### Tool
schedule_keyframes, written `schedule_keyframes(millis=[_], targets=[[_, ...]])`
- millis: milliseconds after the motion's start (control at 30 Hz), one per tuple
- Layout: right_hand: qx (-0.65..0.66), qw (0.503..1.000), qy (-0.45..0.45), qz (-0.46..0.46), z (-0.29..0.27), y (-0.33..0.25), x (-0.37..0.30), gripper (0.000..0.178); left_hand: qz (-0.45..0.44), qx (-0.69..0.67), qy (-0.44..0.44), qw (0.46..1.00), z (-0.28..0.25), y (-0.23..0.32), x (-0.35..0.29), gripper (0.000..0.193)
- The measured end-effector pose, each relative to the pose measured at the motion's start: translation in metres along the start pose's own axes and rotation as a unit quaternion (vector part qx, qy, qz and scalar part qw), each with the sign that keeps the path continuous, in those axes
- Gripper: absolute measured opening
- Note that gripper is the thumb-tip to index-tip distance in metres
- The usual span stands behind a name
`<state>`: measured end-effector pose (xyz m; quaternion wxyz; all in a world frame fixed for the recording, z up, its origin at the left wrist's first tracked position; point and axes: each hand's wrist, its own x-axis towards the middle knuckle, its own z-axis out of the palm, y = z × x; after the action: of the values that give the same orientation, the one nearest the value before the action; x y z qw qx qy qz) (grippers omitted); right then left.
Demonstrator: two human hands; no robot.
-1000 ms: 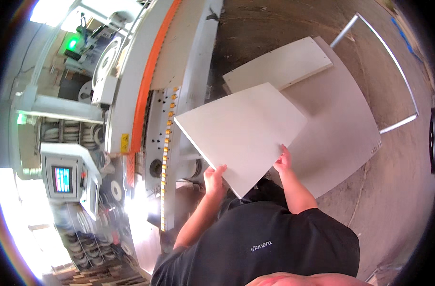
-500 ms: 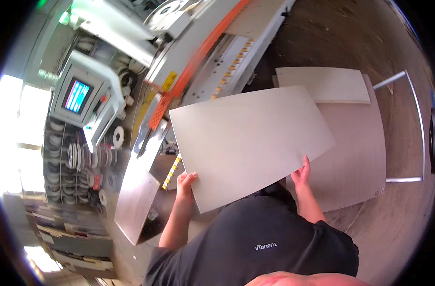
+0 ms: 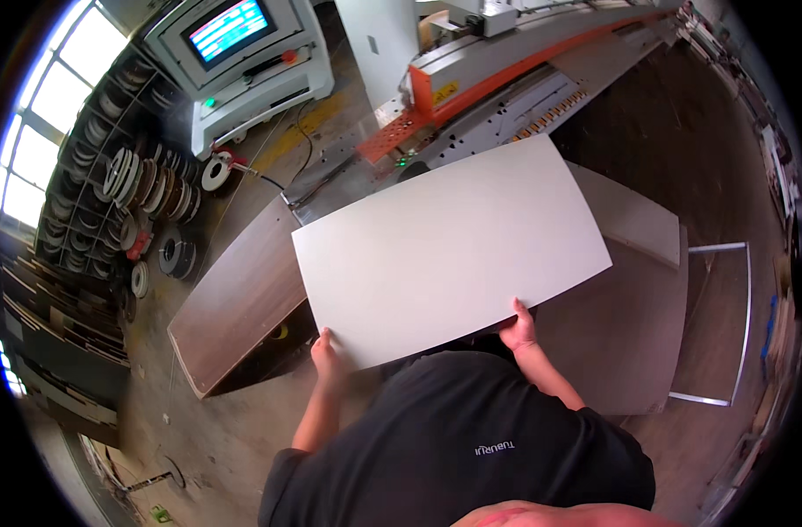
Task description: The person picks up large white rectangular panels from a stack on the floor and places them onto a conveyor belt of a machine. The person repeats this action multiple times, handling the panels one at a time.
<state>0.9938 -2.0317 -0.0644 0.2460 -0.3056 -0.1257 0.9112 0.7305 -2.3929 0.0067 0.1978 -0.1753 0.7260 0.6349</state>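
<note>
A large white rectangular board (image 3: 445, 250) is held up in front of my body, its far edge tilted up to the right. My left hand (image 3: 328, 354) grips its near left corner, with the thumb along the edge and the other fingers hidden beneath. Farther right, my right hand (image 3: 518, 328) holds the near long edge, thumb on top and fingers under the board. Beyond the board's far edge lies the machine bed (image 3: 541, 105) with its row of small yellow rollers, partly covered by the board.
An orange-and-grey machine (image 3: 471, 88) runs along the far side, with a control panel (image 3: 230, 39) at far left. A brown board (image 3: 243, 299) stands left. Stacked boards (image 3: 616, 325) and a metal frame (image 3: 741, 325) are on the right. Edging rolls (image 3: 146, 184) fill a left rack.
My view has swung left, so the machine and control panel sit farther right in it. The white board has turned and stays in both hands; my right hand appears slightly farther left.
</note>
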Motion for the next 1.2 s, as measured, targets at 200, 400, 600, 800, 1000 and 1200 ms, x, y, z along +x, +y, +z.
schedule_keyframes(millis=[200,400,600,800,1000,1200], targets=[[-0.050,0.992,-0.020,0.117,0.052,0.075,0.026,0.041,0.021,-0.043,0.070,0.996,-0.103,-0.038,0.045,0.041],[-0.148,0.964,-0.008,0.221,0.081,0.125,0.064,0.044,0.000,0.014,0.046,0.999,-0.193,-0.060,0.081,0.033],[-0.319,0.916,0.013,0.242,0.124,0.136,0.087,0.037,0.031,0.046,0.001,0.998,-0.219,-0.054,0.088,0.039],[-0.390,0.900,0.059,0.183,0.146,0.144,0.112,0.046,0.042,0.049,0.045,0.997,-0.190,-0.044,0.095,0.046],[-0.412,0.893,0.087,0.162,0.162,0.142,0.128,0.051,0.010,0.035,0.070,0.997,-0.188,-0.059,0.115,0.050],[-0.415,0.892,0.087,0.158,0.166,0.118,0.136,0.047,-0.004,0.028,0.074,0.997,-0.157,-0.048,0.108,0.050]])
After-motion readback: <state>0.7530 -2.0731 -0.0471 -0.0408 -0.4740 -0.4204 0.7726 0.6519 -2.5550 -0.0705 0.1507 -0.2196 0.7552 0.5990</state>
